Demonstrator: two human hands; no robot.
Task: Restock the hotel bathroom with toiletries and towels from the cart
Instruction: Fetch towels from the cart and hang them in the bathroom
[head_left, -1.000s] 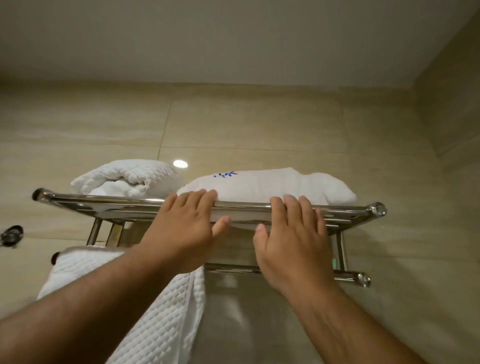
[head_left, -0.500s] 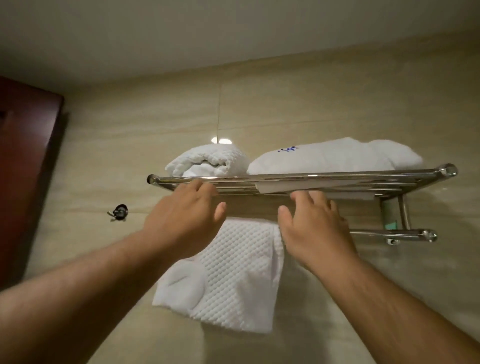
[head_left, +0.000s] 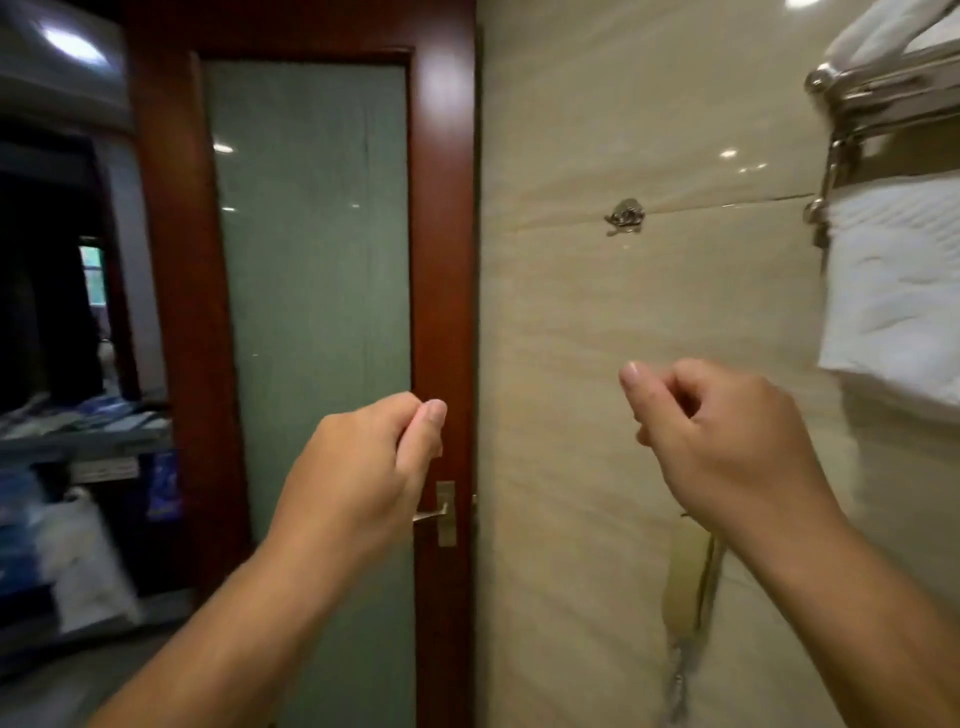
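A white towel (head_left: 893, 291) hangs from the lower bar of the rack (head_left: 883, 88), up and to the right of the right hand (head_left: 727, 441) and not touching it. Above that, a folded towel (head_left: 872, 31) lies on top of the rack, partly cut off by the frame edge. The right hand is raised in the air with its fingers curled in and the thumb up, holding nothing. The left hand (head_left: 363, 467) is raised beside it, a little lower, also curled into a loose fist with the thumb laid on the fingers, empty. Well to the left of the left hand, through the doorway, stands the cart (head_left: 78, 441) with blurred blue and white supplies on its shelves. Behind the left hand is the door (head_left: 311, 260), frosted glass in a red-brown frame; its handle (head_left: 434, 514) shows just right of the wrist. A metal hook (head_left: 625, 215) sits on the tiled wall (head_left: 597, 338) above and between the hands. A beige handset (head_left: 685, 587) hangs on the wall below the right wrist.
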